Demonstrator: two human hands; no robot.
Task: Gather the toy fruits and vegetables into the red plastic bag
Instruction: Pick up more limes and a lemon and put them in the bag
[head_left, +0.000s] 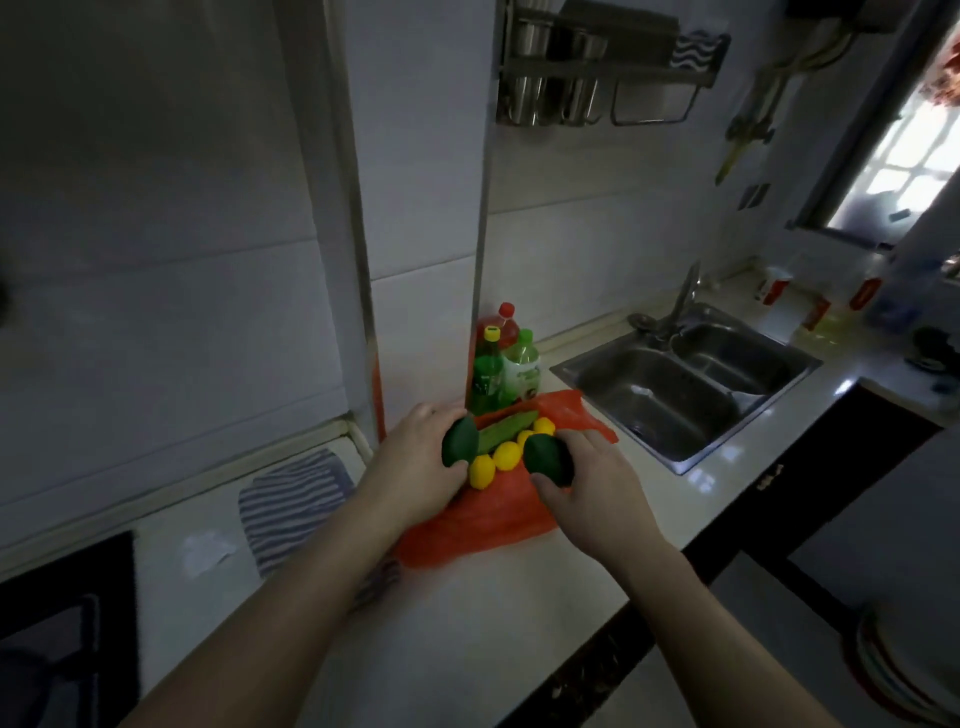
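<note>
Toward the back edge of the glossy pale counter (493, 597), by the tiled wall corner: thin, crinkled red plastic bag (483, 514) lying flat under smooth yellow lemons (483, 470) and a long cucumber (506, 436). Left hand (415, 457) fingers (434, 415) curled round a matte dark green oval toy (460, 441); right hand (587, 478) gripping a second green toy (548, 457). Steel double sink (685, 379) toward the right end, striped cloth (296, 499) toward the left.

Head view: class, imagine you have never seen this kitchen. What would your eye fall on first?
The bright red plastic bag lies on the pale counter, left of the steel sink. Just above it, the left hand grips a dark green toy and the right hand grips a second green toy. Between them, yellow toy lemons and a cucumber rest on the bag.
</note>
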